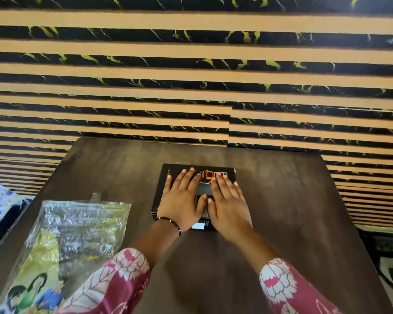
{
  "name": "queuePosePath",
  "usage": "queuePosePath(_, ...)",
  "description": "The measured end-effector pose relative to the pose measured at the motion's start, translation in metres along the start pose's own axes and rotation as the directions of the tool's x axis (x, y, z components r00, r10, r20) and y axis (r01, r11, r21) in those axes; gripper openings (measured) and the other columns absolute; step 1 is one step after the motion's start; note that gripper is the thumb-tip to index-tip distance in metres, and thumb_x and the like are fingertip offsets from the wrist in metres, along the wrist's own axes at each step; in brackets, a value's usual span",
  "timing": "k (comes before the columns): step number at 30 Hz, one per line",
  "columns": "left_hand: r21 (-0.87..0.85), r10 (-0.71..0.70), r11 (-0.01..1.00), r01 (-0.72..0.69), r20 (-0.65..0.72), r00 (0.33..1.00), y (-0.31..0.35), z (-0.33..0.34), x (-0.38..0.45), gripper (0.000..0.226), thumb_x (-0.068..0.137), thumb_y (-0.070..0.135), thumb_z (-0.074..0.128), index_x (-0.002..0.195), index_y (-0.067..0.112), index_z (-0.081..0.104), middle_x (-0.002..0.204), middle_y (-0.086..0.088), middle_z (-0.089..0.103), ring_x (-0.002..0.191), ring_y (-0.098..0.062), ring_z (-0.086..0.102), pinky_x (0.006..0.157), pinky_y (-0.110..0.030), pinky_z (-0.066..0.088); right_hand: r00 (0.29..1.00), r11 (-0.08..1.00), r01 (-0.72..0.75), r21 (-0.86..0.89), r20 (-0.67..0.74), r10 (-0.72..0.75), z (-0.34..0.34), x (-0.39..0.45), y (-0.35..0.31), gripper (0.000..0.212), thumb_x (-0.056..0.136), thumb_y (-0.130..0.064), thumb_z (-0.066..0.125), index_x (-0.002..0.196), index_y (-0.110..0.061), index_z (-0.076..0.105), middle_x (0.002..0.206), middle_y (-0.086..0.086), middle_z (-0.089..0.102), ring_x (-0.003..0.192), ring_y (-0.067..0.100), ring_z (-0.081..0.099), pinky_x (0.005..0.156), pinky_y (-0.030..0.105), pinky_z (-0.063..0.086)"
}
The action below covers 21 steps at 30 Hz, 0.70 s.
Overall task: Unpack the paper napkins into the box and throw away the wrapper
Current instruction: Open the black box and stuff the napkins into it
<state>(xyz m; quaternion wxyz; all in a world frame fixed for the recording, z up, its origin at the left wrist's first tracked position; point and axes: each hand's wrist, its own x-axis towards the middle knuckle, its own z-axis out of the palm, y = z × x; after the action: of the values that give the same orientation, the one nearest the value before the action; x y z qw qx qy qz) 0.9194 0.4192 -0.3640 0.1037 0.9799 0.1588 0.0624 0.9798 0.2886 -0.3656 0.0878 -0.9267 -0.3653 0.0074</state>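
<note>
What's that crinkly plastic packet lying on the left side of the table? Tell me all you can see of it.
The plastic packet lies flat on the dark wooden table, to the left of the black box and apart from it. It is clear, shiny and wrinkled, with yellow print and a picture of people at its near end. A small tab sticks out at its far edge. Neither hand touches it; the left sleeve overlaps its near corner.

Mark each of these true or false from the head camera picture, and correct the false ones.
1. Both hands lie flat on the black box. True: left hand, right hand.
2. The plastic wrapper lies to the right of the box. False: it lies to the left.
3. The left wrist wears a beaded bracelet. True.
4. The right hand is holding the wrapper. False: it rests on the box.
5. The box stands on a white table. False: the table is dark brown.
</note>
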Motion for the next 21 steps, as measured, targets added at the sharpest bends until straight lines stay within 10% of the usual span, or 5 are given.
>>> queuePosePath(21,0.077,0.033,0.996,-0.035,0.024,0.999,-0.039,0.01,0.157,0.054,0.093,0.036,0.028,0.145,0.024,0.02,0.156,-0.001,0.016,0.145,-0.019,0.009,0.117,-0.044,0.0,1.0,1.0,-0.004,0.011,0.028,0.003,0.003,0.16,0.031,0.058,0.096,-0.036,0.022,0.149,-0.015,0.01,0.159,0.002,0.005,0.146,0.016,0.0,0.119,0.037,0.002)
